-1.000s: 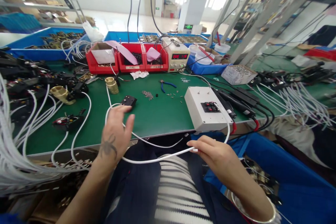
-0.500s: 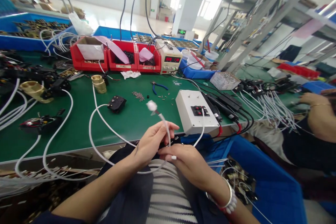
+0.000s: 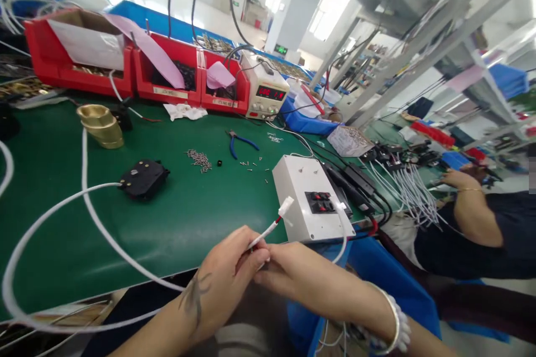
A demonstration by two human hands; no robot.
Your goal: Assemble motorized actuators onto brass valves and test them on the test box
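Observation:
My left hand (image 3: 237, 262) is closed around a white cable (image 3: 267, 232), which comes out past the thumb. At its tip sits a white plug connector (image 3: 286, 207) with a short red wire showing, pointing up and right. Against the left fingertips, my right hand (image 3: 293, 270) is closed, its fingers bent under; whatever they pinch is hidden. A black flat housing (image 3: 144, 178) with a white cable lies on the green table (image 3: 201, 201) to the left. Behind it stands a brass valve body (image 3: 100, 125). Just beyond my hands is a white box (image 3: 293, 178) with black-and-red terminals.
Blue-handled pliers (image 3: 243, 145), loose screws (image 3: 199, 160) and a power supply (image 3: 266, 89) are farther back. Red bins (image 3: 167, 75) line the rear left. Black adapters (image 3: 355, 187) lie right of the white box. At right, a co-worker's arm (image 3: 477, 212) reaches over white cables.
The view has shifted nearer the table. My hands have come together, and the connector now points right towards the white box rather than up-left. A small white piece by my right fingers is no longer visible.

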